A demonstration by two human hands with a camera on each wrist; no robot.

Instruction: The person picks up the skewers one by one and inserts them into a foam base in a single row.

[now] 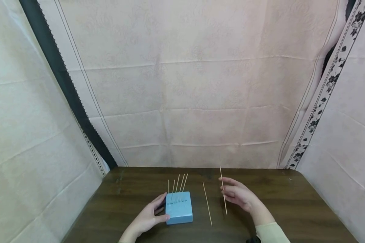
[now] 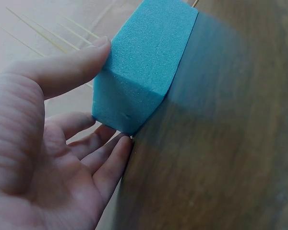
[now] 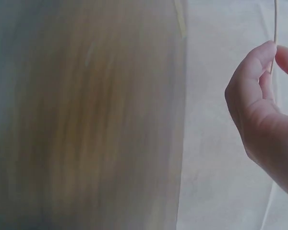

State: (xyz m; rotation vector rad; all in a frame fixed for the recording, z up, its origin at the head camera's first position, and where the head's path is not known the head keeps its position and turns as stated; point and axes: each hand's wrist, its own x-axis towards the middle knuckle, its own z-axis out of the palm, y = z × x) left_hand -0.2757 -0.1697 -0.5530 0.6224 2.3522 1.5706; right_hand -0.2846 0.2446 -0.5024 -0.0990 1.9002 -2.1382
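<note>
In the head view my left hand (image 1: 148,215) grips a light blue foam block (image 1: 179,212) by its left side. Several thin wooden skewers (image 1: 181,183) stand out of a row of holes on the block, some of them leaning. The left wrist view shows my thumb (image 2: 81,64) on one face of the block (image 2: 144,52) and the fingers at another side. To the right, my right hand (image 1: 238,194) pinches a single skewer (image 1: 225,204), held nearly upright. Thumb and fingertips meet on this skewer (image 3: 275,24) in the right wrist view.
Between the block and my right hand lies another skewer (image 1: 207,204) on the dark brown wooden table (image 1: 127,189). Pale cloth (image 1: 200,101) hangs behind the table, with more cloth at the left and right sides.
</note>
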